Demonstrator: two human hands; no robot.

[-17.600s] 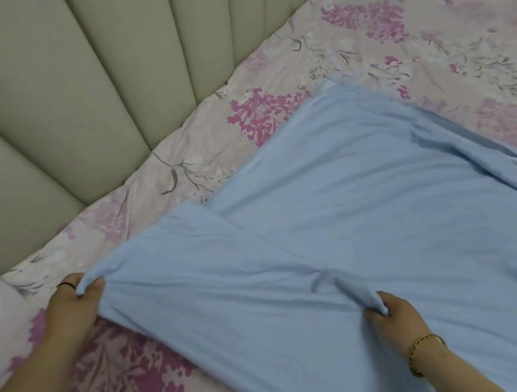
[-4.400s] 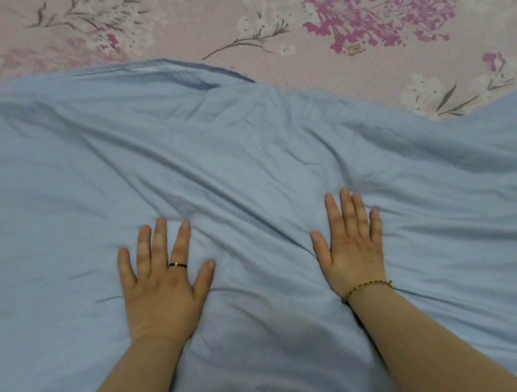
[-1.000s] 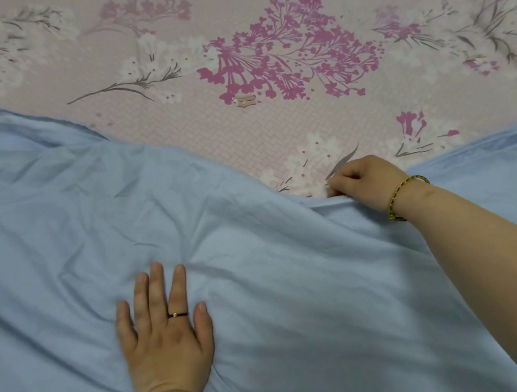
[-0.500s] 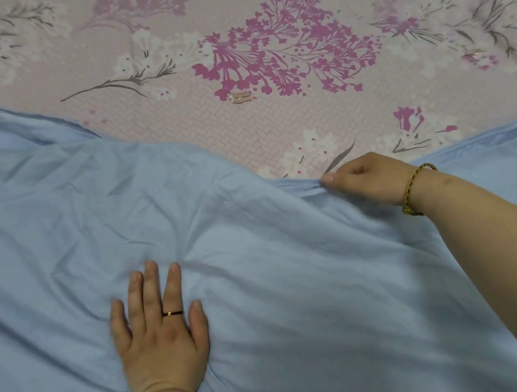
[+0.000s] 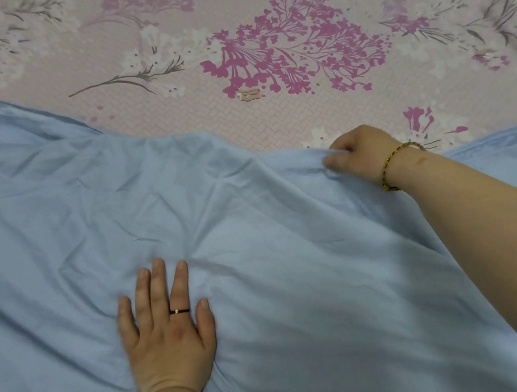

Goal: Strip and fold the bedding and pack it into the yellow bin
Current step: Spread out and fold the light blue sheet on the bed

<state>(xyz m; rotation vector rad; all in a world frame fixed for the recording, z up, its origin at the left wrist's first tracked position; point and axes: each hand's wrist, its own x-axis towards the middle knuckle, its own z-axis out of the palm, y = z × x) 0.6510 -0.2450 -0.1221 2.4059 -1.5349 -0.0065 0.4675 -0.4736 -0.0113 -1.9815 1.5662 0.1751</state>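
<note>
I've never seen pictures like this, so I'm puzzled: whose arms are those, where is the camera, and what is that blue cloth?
No machine here: these are a person's two bare arms. The camera sits on the person's head and looks down. A wrinkled pale blue fabric sheet lies over a pink quilted bed cover printed with purple flowers. The left hand, wearing a thin ring, presses flat on the sheet with straight fingers. The right hand, a gold bracelet at its wrist, pinches the sheet's far edge in curled fingers.

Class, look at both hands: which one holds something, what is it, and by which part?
The right hand pinches the blue sheet at its far edge. The left hand only presses flat on the sheet, holding nothing.
</note>
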